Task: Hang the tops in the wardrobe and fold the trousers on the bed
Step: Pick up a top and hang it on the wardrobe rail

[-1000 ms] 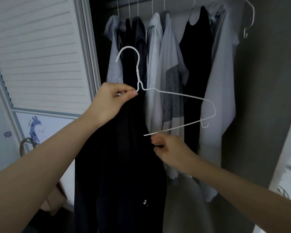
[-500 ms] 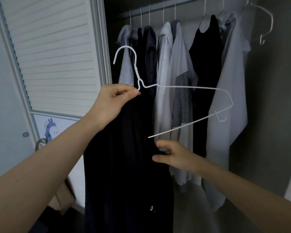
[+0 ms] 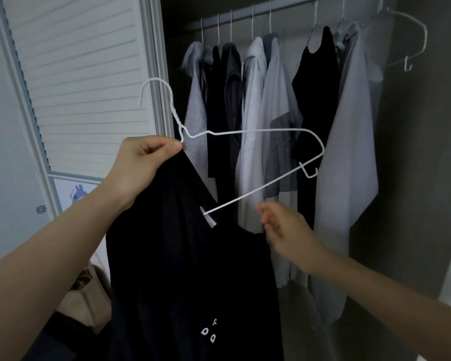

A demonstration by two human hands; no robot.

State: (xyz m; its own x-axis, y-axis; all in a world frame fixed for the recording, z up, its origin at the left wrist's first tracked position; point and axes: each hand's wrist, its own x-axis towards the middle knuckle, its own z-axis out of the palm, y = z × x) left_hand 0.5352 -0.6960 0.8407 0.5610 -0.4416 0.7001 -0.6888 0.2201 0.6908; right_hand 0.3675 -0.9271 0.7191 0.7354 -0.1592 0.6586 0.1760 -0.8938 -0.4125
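left hand (image 3: 138, 162): pinches thin white wire hanger (image 3: 258, 131) neck and soft black top (image 3: 193, 269), frame centre | right hand (image 3: 284, 230): fingers curled on top's neckline, lower centre | rail (image 3: 271, 11): hung tops, upper right

a home bedroom, at an open wardrobe (image 3: 414, 178): a metal rail (image 3: 284, 9) carries grey, white and black tops (image 3: 276, 105) on thin wire hangers, with one empty hanger (image 3: 412, 35) at the right end. a white louvred sliding door (image 3: 84, 82) stands to the left, beside a wall (image 3: 8, 165) with small cartoon stickers (image 3: 77, 194).
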